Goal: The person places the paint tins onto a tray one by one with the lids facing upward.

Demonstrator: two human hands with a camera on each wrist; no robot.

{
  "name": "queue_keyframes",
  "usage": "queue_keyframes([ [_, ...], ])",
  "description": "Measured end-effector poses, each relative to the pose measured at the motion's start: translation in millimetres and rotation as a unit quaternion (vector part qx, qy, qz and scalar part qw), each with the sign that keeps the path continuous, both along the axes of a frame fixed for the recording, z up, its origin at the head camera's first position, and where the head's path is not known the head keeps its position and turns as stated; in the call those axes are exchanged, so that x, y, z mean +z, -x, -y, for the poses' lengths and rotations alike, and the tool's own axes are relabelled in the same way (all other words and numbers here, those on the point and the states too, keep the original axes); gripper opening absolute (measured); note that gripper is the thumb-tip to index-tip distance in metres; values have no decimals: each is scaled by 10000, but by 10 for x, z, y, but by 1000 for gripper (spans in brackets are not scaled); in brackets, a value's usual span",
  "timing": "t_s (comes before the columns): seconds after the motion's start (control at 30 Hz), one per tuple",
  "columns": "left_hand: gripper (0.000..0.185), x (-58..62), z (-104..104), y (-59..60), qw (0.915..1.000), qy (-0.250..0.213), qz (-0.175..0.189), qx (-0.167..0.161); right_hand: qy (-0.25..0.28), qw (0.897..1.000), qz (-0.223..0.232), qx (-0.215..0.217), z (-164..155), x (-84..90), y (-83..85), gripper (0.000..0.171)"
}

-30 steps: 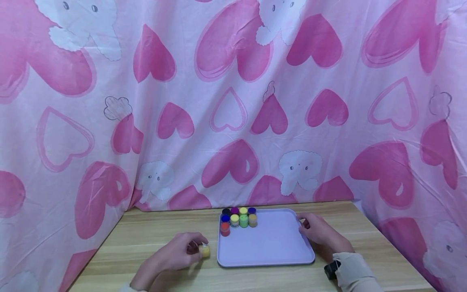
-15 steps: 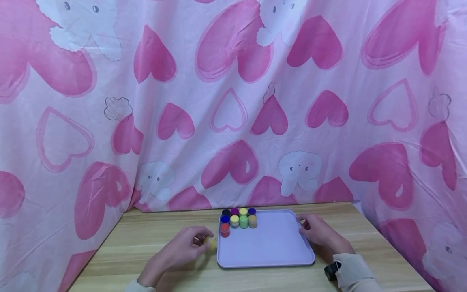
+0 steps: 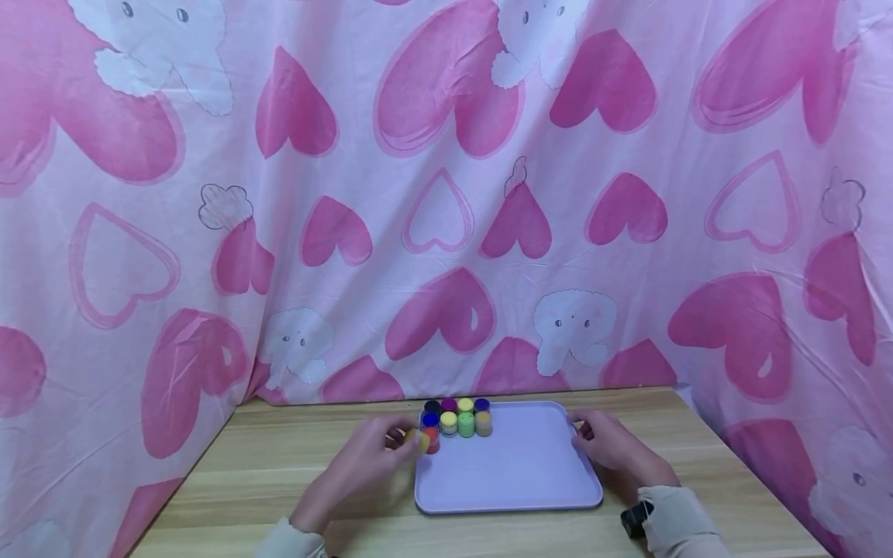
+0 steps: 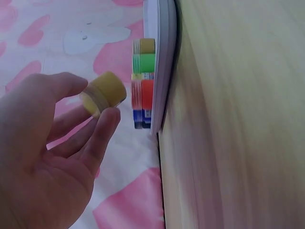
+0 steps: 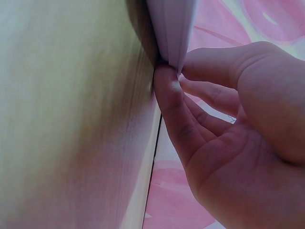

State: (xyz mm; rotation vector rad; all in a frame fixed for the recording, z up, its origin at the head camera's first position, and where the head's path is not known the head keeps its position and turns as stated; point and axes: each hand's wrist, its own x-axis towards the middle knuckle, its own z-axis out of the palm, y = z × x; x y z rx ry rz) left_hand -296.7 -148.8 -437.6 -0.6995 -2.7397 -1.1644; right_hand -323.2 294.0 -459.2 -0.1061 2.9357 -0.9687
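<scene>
My left hand (image 3: 366, 459) pinches a small ochre-yellow paint pot (image 4: 106, 90) between thumb and fingers. The pot is tilted and raised over the left rim of a pale lilac tray (image 3: 512, 473), overlapping a red paint pot (image 3: 432, 440) in the head view. Several more pots stand grouped at the tray's back left corner, among them a green pot (image 3: 466, 424), a light yellow pot (image 3: 449, 423) and a tan pot (image 3: 483, 423). At the tray's right side, my right hand (image 3: 614, 446) grips the rim, thumb on one face and a finger against the other.
The tray lies on a wood-grain table (image 3: 307, 457). A pink heart-patterned curtain (image 3: 446, 310) hangs behind the table and along both sides. A black band (image 3: 633, 518) is on the right wrist, by the sleeve.
My left hand has carried the ochre paint pot rightward and away from me, from left of the tray to over its left rim. My right hand keeps its place on the tray.
</scene>
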Motion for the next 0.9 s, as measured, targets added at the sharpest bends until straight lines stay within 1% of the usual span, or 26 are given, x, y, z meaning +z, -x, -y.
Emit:
queue_keyframes([
  [0.07, 27, -6, -63, 39, 9999, -89, -128, 66, -3, 10000, 3, -12, -6, -3, 1, 50],
  [0.13, 25, -15, -126, 80, 9994, -189, -302, 52, -1, 10000, 7, -16, -9, -2, 2, 49],
  [0.27, 21, -11, -251, 146, 9987, -327, -400, 34, -19, 10000, -4, -7, 0, 3, -1, 49],
  [0.43, 21, -5, -365, 190, 9977, -419, -526, -39, -70, 10000, 36, 0, 13, 16, 15, 50],
  [0.57, 23, -34, -411, 211, 9971, -382, -648, -100, -89, 9999, 47, 16, 14, 15, 36, 51],
  [0.8, 24, -124, -484, 256, 9935, -117, -1074, -354, -23, 10000, 71, 26, 4, 11, 35, 51],
  [0.9, 24, -141, -527, 265, 9925, 7, -1173, -346, 3, 10000, 95, 8, 0, 6, 33, 51],
])
